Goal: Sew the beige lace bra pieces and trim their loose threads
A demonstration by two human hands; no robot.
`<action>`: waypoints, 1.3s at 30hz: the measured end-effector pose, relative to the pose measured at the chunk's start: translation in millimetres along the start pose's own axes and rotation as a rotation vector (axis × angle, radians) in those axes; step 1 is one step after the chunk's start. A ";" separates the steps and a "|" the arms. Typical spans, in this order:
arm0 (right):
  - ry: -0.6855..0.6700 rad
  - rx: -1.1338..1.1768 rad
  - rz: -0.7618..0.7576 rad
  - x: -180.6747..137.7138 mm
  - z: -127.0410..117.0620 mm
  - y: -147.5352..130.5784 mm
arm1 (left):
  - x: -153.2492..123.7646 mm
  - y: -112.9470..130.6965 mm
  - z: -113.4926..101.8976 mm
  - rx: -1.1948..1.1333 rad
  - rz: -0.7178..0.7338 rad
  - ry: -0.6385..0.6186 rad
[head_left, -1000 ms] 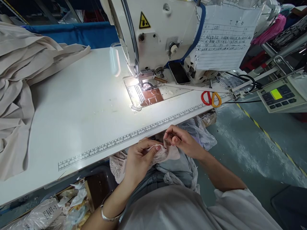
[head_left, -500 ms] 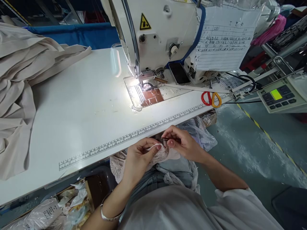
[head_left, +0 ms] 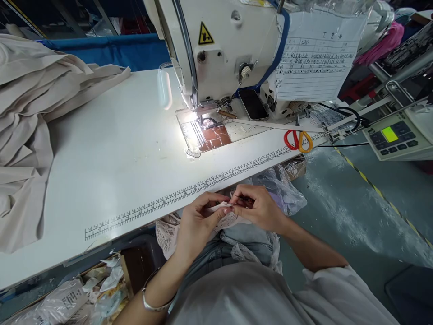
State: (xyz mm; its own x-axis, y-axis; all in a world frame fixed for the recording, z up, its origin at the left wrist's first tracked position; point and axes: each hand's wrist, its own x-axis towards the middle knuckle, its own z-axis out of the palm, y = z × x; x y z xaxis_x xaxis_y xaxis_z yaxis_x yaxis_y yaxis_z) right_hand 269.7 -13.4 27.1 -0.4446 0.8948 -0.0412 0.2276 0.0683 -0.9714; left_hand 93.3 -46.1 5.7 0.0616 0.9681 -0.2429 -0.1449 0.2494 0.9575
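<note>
My left hand (head_left: pixel 196 221) pinches a pale pink lace piece (head_left: pixel 165 232) just below the front edge of the white sewing table (head_left: pixel 111 149). The lace drapes down over my lap. My right hand (head_left: pixel 260 207) is closed beside the left, its fingertips pinched on a thin dark tool at the lace's edge. Both hands touch at the fingertips. The white sewing machine (head_left: pixel 219 49) stands behind them, its lamp lighting the needle plate (head_left: pixel 206 133).
Beige fabric (head_left: pixel 30 122) is heaped at the table's left. Red and yellow scissors (head_left: pixel 297 140) and a phone (head_left: pixel 252 104) lie by the machine. A paper sheet (head_left: pixel 314 54) hangs on it. A control panel (head_left: pixel 392 135) is at right. Plastic bags (head_left: pixel 280 189) sit under the table.
My hands have drawn slightly closer together and a little left; the right fingertips now meet the left thumb at the lace edge. Nothing else moved.
</note>
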 end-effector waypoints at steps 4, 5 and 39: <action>-0.007 -0.006 0.009 -1.2 -1.2 2.1 | -0.5 0.9 0.4 0.037 0.039 0.054; -0.013 -0.018 0.006 -1.4 -2.8 3.1 | -0.9 1.2 0.0 0.048 0.043 0.059; -0.080 0.113 0.058 7.7 -13.7 12.1 | -0.9 6.3 0.4 0.086 -0.022 -0.014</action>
State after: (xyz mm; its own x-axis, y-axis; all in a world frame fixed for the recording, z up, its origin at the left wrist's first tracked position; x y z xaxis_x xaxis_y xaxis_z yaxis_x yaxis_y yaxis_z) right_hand 280.9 0.4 18.2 -0.5024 0.8573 -0.1124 0.1580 -0.0367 -0.9868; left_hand 92.7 -45.4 12.0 0.0781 0.9618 -0.2625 -0.0580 0.2672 0.9619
